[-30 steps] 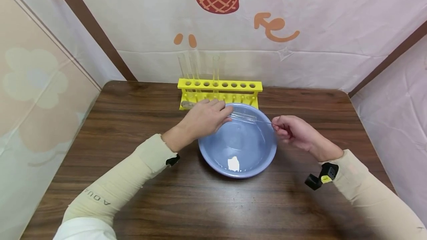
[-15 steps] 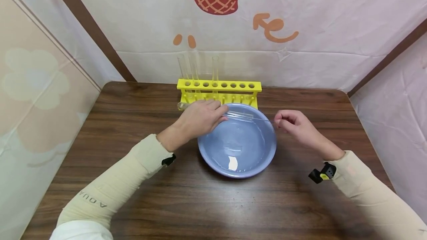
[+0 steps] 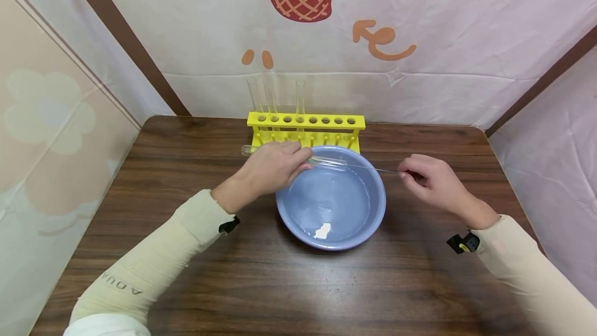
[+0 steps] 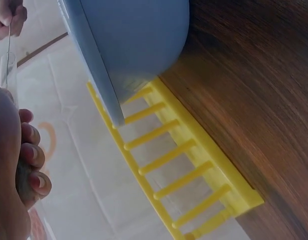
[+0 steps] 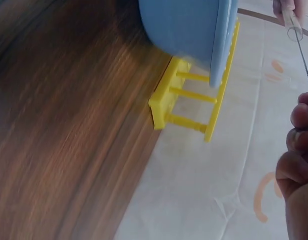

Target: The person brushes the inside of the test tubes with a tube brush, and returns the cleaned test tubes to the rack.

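In the head view my left hand (image 3: pixel 270 167) grips a clear glass test tube (image 3: pixel 332 162), held nearly level above the far part of a blue basin (image 3: pixel 284 217). The tube's closed end sticks out left of the hand and its mouth points right. My right hand (image 3: pixel 434 180) pinches the thin wire handle of a test tube brush (image 3: pixel 380 169), which runs into the tube's mouth. Twisted wire shows in the right wrist view between the tube mouth (image 5: pixel 292 33) and my fingers (image 5: pixel 300 116). The brush's bristles are hard to make out, partly hidden by the left hand.
Behind the basin stands a yellow test tube rack (image 3: pixel 306 125) holding 3 upright clear tubes, one of them a test tube (image 3: pixel 300 100) near its middle. Water seems to lie in the basin. A patterned cloth (image 3: pixel 448 56) hangs behind the brown wooden table (image 3: pixel 298 294).
My right hand has moved right, drawing more wire out of the tube. My left hand and the tube have shifted slightly left, and more of the closed end shows.
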`<move>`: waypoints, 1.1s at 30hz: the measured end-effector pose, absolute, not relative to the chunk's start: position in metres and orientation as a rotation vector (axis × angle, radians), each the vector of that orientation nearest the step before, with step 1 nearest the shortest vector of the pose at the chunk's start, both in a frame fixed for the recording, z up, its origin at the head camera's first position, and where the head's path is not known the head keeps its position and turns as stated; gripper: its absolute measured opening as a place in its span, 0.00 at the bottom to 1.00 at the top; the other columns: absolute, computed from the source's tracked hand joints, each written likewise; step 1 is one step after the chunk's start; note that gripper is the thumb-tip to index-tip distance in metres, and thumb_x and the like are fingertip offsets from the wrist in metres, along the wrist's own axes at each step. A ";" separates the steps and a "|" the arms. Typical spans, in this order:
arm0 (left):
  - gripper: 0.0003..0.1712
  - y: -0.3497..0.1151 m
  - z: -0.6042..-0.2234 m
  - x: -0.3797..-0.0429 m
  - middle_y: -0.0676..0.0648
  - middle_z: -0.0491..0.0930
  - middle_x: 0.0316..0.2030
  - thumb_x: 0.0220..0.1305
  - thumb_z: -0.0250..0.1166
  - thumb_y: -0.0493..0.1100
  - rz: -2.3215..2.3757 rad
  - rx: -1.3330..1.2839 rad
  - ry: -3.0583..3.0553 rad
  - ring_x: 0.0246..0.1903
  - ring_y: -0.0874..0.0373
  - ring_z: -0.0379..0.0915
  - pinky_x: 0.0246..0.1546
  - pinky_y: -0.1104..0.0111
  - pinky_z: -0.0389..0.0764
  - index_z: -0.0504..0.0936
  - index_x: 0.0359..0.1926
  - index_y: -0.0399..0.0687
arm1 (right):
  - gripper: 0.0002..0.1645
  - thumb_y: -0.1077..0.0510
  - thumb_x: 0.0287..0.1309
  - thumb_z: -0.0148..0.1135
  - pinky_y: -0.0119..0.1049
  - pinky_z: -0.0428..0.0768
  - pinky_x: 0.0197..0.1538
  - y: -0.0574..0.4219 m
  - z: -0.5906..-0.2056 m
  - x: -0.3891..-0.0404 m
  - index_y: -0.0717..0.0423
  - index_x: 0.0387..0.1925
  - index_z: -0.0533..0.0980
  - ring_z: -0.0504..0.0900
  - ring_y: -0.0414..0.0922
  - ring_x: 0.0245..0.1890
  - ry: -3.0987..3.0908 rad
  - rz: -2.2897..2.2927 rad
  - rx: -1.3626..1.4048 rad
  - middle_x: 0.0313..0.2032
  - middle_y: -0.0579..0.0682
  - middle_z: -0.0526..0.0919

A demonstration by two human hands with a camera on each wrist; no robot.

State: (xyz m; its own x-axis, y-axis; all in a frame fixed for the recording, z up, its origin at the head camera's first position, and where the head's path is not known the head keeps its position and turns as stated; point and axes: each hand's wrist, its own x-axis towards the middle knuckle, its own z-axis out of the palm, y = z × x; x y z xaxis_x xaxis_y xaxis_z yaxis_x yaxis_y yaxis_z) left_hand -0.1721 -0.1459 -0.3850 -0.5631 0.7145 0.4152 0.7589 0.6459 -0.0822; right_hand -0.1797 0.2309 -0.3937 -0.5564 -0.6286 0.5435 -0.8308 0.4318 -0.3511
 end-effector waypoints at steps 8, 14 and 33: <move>0.13 -0.151 -0.383 -0.172 0.49 0.72 0.25 0.71 0.66 0.50 -0.176 -1.161 -2.450 0.22 0.56 0.67 0.20 0.67 0.71 0.75 0.41 0.46 | 0.08 0.61 0.57 0.54 0.31 0.67 0.26 0.242 -0.393 -0.179 0.51 0.28 0.79 0.68 0.34 0.24 -2.241 0.605 1.234 0.24 0.39 0.74; 0.13 -0.153 -0.383 -0.172 0.50 0.71 0.24 0.71 0.65 0.50 -0.166 -1.161 -2.457 0.21 0.57 0.67 0.20 0.67 0.71 0.75 0.41 0.46 | 0.16 0.56 0.65 0.46 0.29 0.64 0.22 0.250 -0.394 -0.178 0.52 0.26 0.79 0.65 0.33 0.22 -2.165 0.476 1.208 0.21 0.38 0.71; 0.15 -0.162 -0.383 -0.173 0.49 0.72 0.24 0.73 0.63 0.52 -0.123 -1.104 -2.519 0.23 0.56 0.70 0.23 0.65 0.74 0.76 0.40 0.45 | 0.19 0.59 0.73 0.48 0.40 0.70 0.18 0.273 -0.395 -0.175 0.61 0.29 0.79 0.72 0.45 0.20 -2.010 0.293 1.249 0.22 0.50 0.79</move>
